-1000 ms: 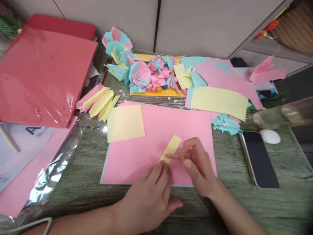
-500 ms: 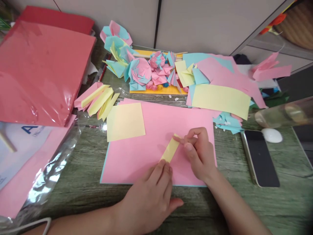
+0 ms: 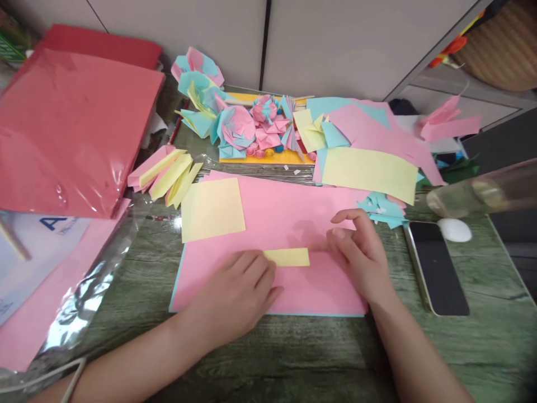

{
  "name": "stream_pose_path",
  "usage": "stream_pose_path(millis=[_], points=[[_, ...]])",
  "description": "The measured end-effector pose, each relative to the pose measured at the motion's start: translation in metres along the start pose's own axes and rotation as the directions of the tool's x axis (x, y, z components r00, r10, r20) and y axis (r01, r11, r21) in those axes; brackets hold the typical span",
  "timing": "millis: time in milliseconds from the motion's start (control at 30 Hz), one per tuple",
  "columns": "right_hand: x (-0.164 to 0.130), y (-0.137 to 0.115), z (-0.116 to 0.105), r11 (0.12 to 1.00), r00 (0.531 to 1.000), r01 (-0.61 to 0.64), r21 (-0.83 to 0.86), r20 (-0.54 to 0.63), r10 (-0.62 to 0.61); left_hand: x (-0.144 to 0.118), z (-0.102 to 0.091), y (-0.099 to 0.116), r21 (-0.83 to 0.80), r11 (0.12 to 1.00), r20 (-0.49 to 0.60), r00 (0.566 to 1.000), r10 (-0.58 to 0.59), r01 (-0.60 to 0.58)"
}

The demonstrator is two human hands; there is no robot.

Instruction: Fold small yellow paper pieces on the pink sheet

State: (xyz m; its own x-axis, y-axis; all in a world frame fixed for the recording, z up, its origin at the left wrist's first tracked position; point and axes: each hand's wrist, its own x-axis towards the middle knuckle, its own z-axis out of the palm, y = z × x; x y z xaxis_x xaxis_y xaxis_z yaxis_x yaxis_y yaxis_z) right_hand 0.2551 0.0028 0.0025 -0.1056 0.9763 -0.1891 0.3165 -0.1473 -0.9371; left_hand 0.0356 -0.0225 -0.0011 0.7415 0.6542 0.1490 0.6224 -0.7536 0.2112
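Left fingers [image 3: 257, 270], bunched over the yellow paper strip [image 3: 290, 257], presumably steady it, any pinch hidden; right fingers [image 3: 359, 217] spread loosely nearby.

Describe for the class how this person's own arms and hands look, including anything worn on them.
The left hand and right hand are bare, with no gloves or rings visible. No sleeve or watch shows on either forearm. A white cable runs by the left forearm.
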Motion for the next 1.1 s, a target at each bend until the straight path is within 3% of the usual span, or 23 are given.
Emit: stream_pose_path(millis=[100, 200, 300, 467, 600, 800, 967, 1100], points=[[-0.001, -0.004, 0.000, 0.996, 0.991, -0.088, 0.028, 0.105, 0.084, 0.001, 0.000, -0.005, 0.062, 0.997, -0.041, 0.998, -0.049, 0.051], [-0.003, -0.005, 0.004, 0.993, 0.972, -0.106, -0.048, 0.205, 0.114, 0.001, 0.003, -0.005, 0.074, 0.994, -0.035, 0.997, -0.073, 0.076], [-0.003, -0.005, 0.007, 0.995, 0.960, -0.076, -0.066, 0.264, 0.091, 0.002, 0.007, -0.004, 0.033, 0.998, 0.019, 0.998, -0.051, 0.051], [-0.003, -0.005, 0.010, 0.999, 0.944, -0.052, 0.007, 0.326, 0.047, 0.003, 0.015, -0.006, -0.012, 0.996, -0.029, 0.996, -0.085, 0.085], [-0.002, -0.008, 0.010, 0.999, 0.932, -0.005, 0.033, 0.362, -0.008, 0.001, 0.017, -0.012, 0.001, 0.998, 0.000, 0.998, -0.062, 0.062], [0.000, -0.009, 0.005, 0.977, 0.938, 0.133, -0.168, 0.340, -0.069, -0.002, 0.012, -0.016, 0.015, 0.999, -0.019, 0.999, -0.037, 0.037], [0.003, -0.007, -0.003, 0.865, 0.919, 0.322, -0.384, 0.347, -0.188, -0.003, 0.012, -0.017, 0.000, 1.000, 0.015, 1.000, -0.028, 0.028], [0.004, -0.002, -0.008, 0.788, 0.907, 0.388, -0.478, 0.351, -0.233, -0.001, 0.016, -0.020, -0.016, 0.999, 0.051, 0.998, -0.029, 0.029]])
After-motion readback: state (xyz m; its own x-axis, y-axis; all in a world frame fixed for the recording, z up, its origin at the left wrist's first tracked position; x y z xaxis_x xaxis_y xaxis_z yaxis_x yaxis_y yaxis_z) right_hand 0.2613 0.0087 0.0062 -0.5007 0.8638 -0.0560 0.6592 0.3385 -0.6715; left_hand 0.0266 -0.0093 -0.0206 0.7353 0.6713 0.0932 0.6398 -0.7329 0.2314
